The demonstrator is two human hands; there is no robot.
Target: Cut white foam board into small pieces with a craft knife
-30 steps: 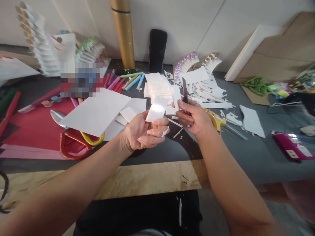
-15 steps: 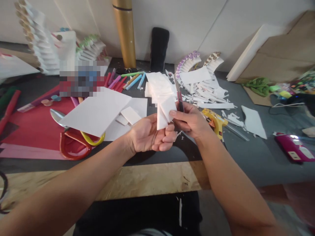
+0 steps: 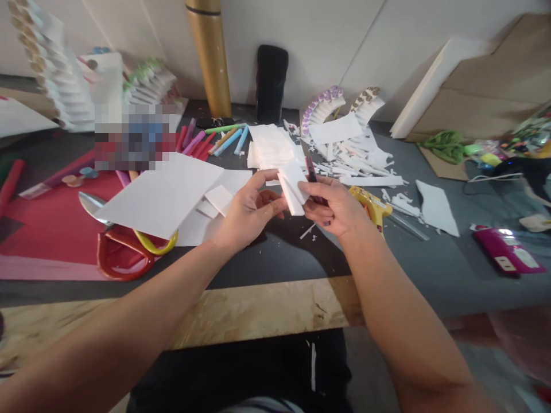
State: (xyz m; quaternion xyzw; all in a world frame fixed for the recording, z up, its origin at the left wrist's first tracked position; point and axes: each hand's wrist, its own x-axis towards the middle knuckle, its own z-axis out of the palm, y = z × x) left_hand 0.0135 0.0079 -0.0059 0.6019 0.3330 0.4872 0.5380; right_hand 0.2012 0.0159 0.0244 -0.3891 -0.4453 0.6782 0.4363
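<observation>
Two small white foam board pieces (image 3: 291,192) are held up between my hands, one overlapping the other at an angle. My left hand (image 3: 249,212) pinches their left edge between thumb and fingers. On the other side, the thumb of my right hand (image 3: 338,206) presses against the pieces. That same hand also grips a slim knife (image 3: 310,169) with a dark red and black handle, pointing away from me. Just beyond my hands lies a stack of white rectangular pieces (image 3: 273,146). More small white pieces (image 3: 219,198) rest left of my left hand.
Large scissors (image 3: 124,255) lie partly under a white sheet (image 3: 163,195) at left. Right of my hand are a yellow glue gun (image 3: 372,206) and white scraps (image 3: 361,155). A gold bottle (image 3: 209,63) and black case (image 3: 271,83) stand at the back. A magenta device (image 3: 508,250) lies far right.
My left hand has turned from palm-up to a pinch at the side of the white pieces. The pieces have been raised slightly and tilted. The view has shifted a little.
</observation>
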